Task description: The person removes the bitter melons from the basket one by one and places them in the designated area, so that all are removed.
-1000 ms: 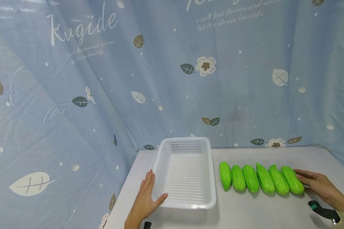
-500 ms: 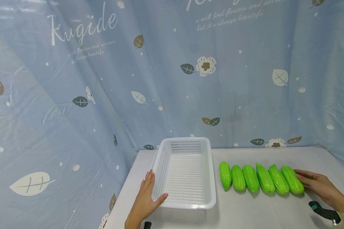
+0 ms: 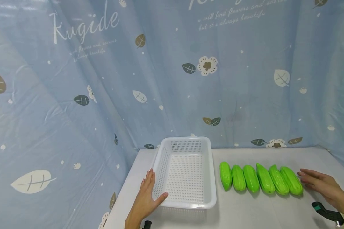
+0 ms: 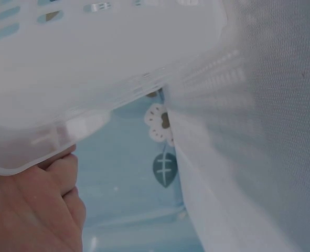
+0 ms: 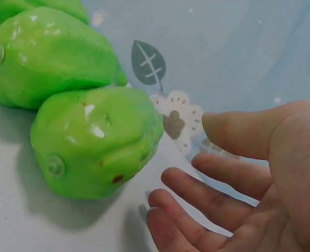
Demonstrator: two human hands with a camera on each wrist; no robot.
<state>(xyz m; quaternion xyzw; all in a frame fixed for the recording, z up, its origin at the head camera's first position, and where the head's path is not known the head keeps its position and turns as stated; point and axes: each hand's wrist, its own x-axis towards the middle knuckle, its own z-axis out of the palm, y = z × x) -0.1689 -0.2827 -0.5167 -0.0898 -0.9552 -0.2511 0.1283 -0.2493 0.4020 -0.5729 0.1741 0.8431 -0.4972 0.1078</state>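
A white perforated plastic basket (image 3: 186, 178) stands on the table, with nothing inside. My left hand (image 3: 144, 198) rests at its near left corner, fingers straight along the left side and thumb over the rim; in the left wrist view the left hand (image 4: 36, 210) lies against the basket's edge (image 4: 102, 63). Several glossy bright green gourd-shaped vegetables lie in a row to the right of the basket. Beside the rightmost green gourd (image 3: 291, 180) is my right hand (image 3: 322, 187), its fingers spread and loosely bent. In the right wrist view a gap separates the right hand (image 5: 238, 189) from that gourd (image 5: 97, 142).
A white cloth covers the table (image 3: 246, 213). Behind and to the left hangs a blue patterned curtain (image 3: 172, 79), close to the table's back edge. A dark wrist-mounted device (image 3: 326, 212) sits beneath the right wrist.
My right hand has moved slightly right, away from the rightmost green gourd, and its fingers have opened a little. The left hand and the basket have stayed in place.
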